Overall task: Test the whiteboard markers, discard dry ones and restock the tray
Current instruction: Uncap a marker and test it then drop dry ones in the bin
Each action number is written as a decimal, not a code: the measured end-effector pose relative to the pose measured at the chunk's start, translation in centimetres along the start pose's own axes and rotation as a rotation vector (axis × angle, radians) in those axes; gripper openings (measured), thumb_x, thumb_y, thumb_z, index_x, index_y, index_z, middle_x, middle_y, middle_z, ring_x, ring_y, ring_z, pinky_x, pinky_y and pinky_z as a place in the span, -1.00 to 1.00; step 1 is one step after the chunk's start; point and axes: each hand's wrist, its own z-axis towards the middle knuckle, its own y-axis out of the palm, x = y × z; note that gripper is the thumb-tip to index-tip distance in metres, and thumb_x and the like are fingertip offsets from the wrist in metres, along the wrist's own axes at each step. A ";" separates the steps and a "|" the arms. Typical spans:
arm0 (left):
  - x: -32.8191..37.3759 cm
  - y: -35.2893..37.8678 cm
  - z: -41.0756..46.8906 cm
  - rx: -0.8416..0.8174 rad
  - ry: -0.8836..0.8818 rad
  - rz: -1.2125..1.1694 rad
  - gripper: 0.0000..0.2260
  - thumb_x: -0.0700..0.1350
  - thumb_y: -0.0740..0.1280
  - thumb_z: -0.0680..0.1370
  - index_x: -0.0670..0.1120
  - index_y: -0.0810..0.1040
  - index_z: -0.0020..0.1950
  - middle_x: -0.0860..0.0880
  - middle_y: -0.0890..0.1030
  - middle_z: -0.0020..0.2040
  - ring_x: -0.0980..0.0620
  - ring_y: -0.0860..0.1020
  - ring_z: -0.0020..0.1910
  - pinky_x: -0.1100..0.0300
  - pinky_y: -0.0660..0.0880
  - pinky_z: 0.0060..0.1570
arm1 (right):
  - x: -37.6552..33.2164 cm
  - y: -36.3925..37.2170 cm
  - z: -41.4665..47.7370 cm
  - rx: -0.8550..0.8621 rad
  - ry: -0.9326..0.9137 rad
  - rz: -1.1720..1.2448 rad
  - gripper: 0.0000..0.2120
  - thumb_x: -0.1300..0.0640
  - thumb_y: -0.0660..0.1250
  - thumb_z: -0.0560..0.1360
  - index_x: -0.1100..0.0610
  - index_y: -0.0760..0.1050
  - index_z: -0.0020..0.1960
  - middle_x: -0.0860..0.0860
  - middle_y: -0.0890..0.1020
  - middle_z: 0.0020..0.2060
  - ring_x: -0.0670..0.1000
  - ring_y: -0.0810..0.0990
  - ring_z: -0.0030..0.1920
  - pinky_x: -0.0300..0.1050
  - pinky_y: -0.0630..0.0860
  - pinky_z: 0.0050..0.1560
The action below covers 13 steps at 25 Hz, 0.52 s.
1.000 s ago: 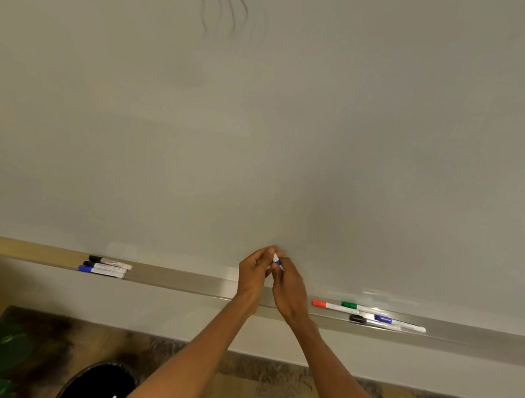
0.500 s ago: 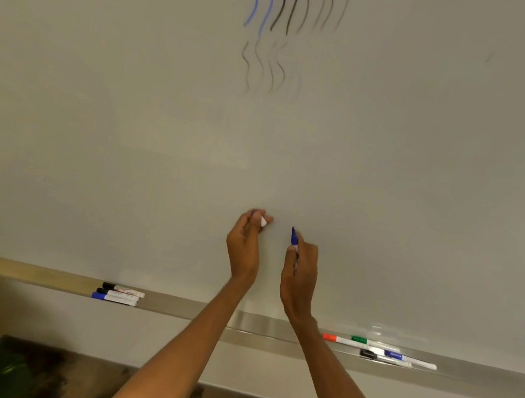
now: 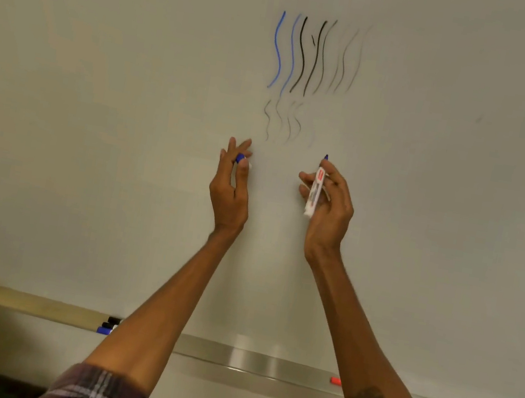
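In the right hand (image 3: 330, 210), an uncapped blue whiteboard marker (image 3: 316, 187): pinched mid-barrel between thumb and curled fingers, tip pointing up above the knuckles, butt end jutting out below the thumb. Impossible to tell whether the tip touches the whiteboard (image 3: 96, 101). In the left hand (image 3: 229, 193), the marker's blue cap (image 3: 241, 159), nipped between thumb and fingertips, other fingers loosely spread. Above both grips, wavy test strokes (image 3: 309, 57): blue and solid black to the left, faint grey to the right and beneath. Well below the wrists, the tray (image 3: 244, 361), with a few capped markers (image 3: 108, 326) by the left forearm and a red-capped marker (image 3: 335, 381) beside the right forearm.

Looks light, stiff and smooth-sided, so likely to twist or slide in a loose pinch. Best taken around the labelled middle, as held now, with fingers clear of the wet tip. Probably needs only gentle pressure on the board, to spare the soft nib. Seems ready for a test stroke. Worth minding the cap too, small and easy to drop.
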 end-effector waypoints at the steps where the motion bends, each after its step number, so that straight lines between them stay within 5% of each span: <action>1: 0.2 -0.2 1.1 -0.005 0.023 0.002 -0.66 -0.04 0.14 0.69 -0.04 0.43 0.45 -0.08 0.46 0.44 0.11 0.33 0.49 0.11 0.18 0.54 | -0.6 0.4 0.3 -0.013 0.016 0.060 -0.72 0.21 0.17 0.63 0.11 0.54 0.27 0.13 0.65 0.06 0.14 0.64 0.14 0.07 0.54 0.20; 7: -0.1 0.3 5.3 -0.089 0.067 0.081 -0.56 0.08 0.09 0.68 -0.04 0.31 0.53 -0.12 0.33 0.53 -0.05 0.11 0.59 0.43 0.04 0.47 | -1.8 2.0 0.8 -0.029 -0.049 0.071 -0.72 0.00 0.17 0.64 0.12 0.50 0.23 0.15 0.66 0.01 0.09 0.61 0.00 -0.01 0.51 0.00; 10: -0.5 0.6 5.1 -0.076 0.080 0.062 -0.64 0.06 0.10 0.69 0.11 0.32 0.49 -0.08 0.33 0.53 -0.01 0.15 0.58 0.37 0.02 0.50 | -2.0 2.1 1.7 0.054 -0.112 -0.052 -0.60 -0.04 0.11 0.63 0.22 0.57 0.14 0.13 0.60 -0.17 0.03 0.54 -0.21 -0.06 0.48 -0.15; 13: -0.2 1.0 4.9 -0.044 0.109 0.024 -0.67 -0.10 0.13 0.70 0.29 0.32 0.37 -0.04 0.38 0.50 0.07 0.19 0.56 0.23 0.03 0.55 | -2.3 2.2 2.5 0.097 -0.257 -0.257 -0.77 0.17 0.24 0.62 0.23 0.56 0.19 0.11 0.64 -0.14 0.03 0.60 -0.20 -0.11 0.58 -0.13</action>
